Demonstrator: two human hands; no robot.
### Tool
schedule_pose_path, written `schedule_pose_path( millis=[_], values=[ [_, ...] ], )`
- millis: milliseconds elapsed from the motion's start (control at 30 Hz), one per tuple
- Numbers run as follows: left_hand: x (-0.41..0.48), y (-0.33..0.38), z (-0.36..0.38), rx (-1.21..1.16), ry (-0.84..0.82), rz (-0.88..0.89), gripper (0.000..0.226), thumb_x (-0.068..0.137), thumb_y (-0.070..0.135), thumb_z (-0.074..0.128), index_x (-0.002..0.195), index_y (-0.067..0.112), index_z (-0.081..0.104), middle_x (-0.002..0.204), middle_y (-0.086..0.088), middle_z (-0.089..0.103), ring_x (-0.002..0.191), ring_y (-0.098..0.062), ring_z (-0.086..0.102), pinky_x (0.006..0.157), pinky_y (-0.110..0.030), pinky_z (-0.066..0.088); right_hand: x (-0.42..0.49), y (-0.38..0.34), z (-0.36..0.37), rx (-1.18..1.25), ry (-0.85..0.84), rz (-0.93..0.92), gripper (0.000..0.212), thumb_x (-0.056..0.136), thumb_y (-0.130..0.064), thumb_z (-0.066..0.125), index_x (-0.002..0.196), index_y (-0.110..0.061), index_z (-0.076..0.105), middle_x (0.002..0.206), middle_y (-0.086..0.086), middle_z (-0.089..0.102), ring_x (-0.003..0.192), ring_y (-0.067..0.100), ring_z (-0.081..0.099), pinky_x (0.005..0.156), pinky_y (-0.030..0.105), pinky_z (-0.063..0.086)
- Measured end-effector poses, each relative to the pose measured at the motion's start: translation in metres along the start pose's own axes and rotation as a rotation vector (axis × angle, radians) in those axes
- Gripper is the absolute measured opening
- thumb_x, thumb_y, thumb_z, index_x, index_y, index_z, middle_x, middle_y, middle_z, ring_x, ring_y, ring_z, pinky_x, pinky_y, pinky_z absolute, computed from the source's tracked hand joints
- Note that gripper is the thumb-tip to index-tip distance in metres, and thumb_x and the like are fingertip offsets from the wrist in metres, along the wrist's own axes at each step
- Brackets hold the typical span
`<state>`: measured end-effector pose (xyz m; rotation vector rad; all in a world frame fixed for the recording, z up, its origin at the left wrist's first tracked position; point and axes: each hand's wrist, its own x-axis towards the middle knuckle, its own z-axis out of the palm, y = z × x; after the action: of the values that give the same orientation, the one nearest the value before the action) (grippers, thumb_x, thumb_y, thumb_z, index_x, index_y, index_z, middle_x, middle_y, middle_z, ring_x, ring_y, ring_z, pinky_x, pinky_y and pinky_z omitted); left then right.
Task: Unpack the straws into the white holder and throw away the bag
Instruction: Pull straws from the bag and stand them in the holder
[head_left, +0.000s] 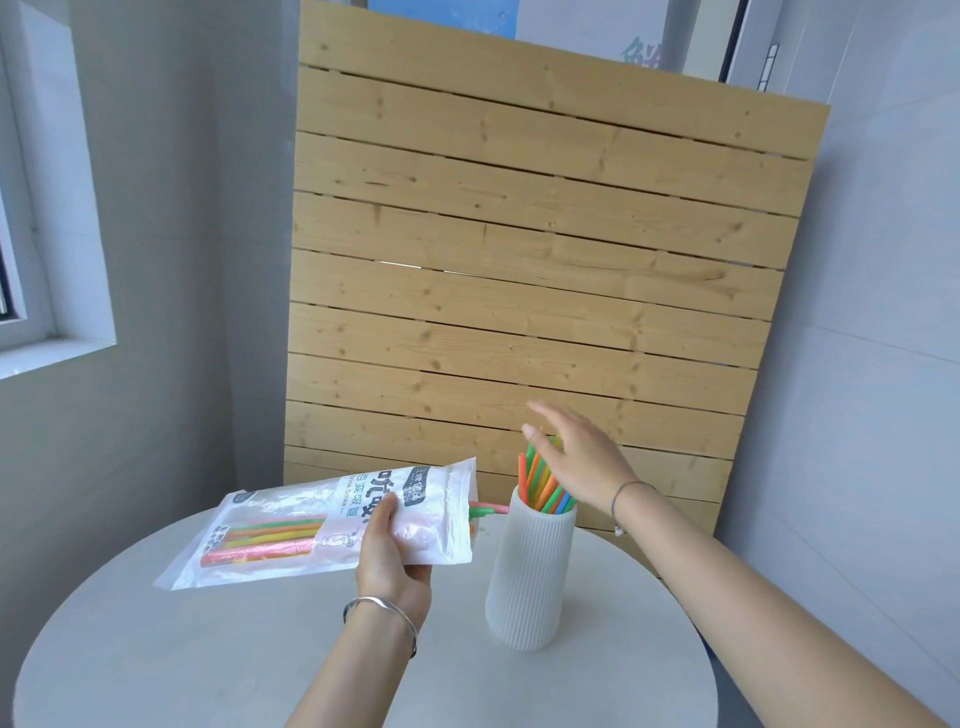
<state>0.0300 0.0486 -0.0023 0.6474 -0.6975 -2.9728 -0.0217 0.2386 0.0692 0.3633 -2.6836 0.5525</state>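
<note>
A clear plastic straw bag (291, 525) with printed labels is held level above the round table, my left hand (389, 551) gripping its right half from below. Several coloured straws still lie inside it, and a pink and a green tip (485, 509) poke out of its open right end. A white ribbed holder (530, 577) stands upright just to the right, with several coloured straws (543, 480) fanned out of its top. My right hand (576, 457) hovers over those straws, fingers spread, holding nothing.
The round pale table (260, 649) carries the holder. A wooden slatted panel (519, 260) leans upright right behind the table. A window sill (52, 348) is at the left, and grey walls close both sides.
</note>
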Motion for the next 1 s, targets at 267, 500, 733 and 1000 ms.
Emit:
schedule_pose_path(
  millis=[267, 500, 733, 1000],
  values=[
    [-0.002, -0.002, 0.000, 0.012, -0.017, 0.008, 0.003, 0.088, 0.021, 0.062, 0.090, 0.018, 0.062, 0.093, 0.000, 0.066, 0.083, -0.015, 0.063, 0.089, -0.033, 0.050, -0.027, -0.014, 0.007, 0.008, 0.214, -0.111, 0.041, 0.098, -0.034, 0.039, 0.136, -0.019, 0.046, 0.142, -0.002, 0.048, 0.133, 0.016, 0.039, 0.113, 0.028, 0.022],
    [-0.002, -0.005, -0.001, 0.177, -0.030, 0.199, 0.030, 0.082, 0.029, 0.071, 0.107, 0.014, 0.064, 0.089, 0.005, 0.066, 0.078, -0.011, 0.062, 0.080, -0.025, 0.050, -0.081, -0.067, 0.074, 1.136, 0.346, 0.328, 0.026, 0.100, -0.027, 0.038, 0.120, -0.024, 0.052, 0.122, -0.010, 0.054, 0.111, 0.003, 0.055, 0.094, 0.012, 0.040],
    [-0.014, -0.005, 0.003, 0.493, -0.135, 0.461, 0.017, 0.074, 0.026, 0.079, 0.087, 0.020, 0.071, 0.079, 0.009, 0.077, 0.069, -0.001, 0.070, 0.058, -0.017, 0.051, -0.087, -0.068, 0.099, 1.884, 0.258, 0.714, 0.032, 0.099, -0.033, 0.036, 0.102, -0.013, 0.061, 0.096, 0.008, 0.065, 0.088, 0.020, 0.061, 0.074, 0.031, 0.048],
    [-0.009, -0.003, -0.007, 0.385, -0.050, 0.334, 0.034, 0.077, 0.028, 0.077, 0.107, 0.015, 0.068, 0.105, -0.001, 0.074, 0.097, -0.018, 0.069, 0.085, -0.034, 0.054, -0.095, -0.060, 0.091, 1.245, 0.226, 0.584, 0.020, 0.095, -0.024, 0.049, 0.079, -0.015, 0.056, 0.067, -0.002, 0.056, 0.054, 0.010, 0.044, 0.045, 0.018, 0.030]
  ],
)
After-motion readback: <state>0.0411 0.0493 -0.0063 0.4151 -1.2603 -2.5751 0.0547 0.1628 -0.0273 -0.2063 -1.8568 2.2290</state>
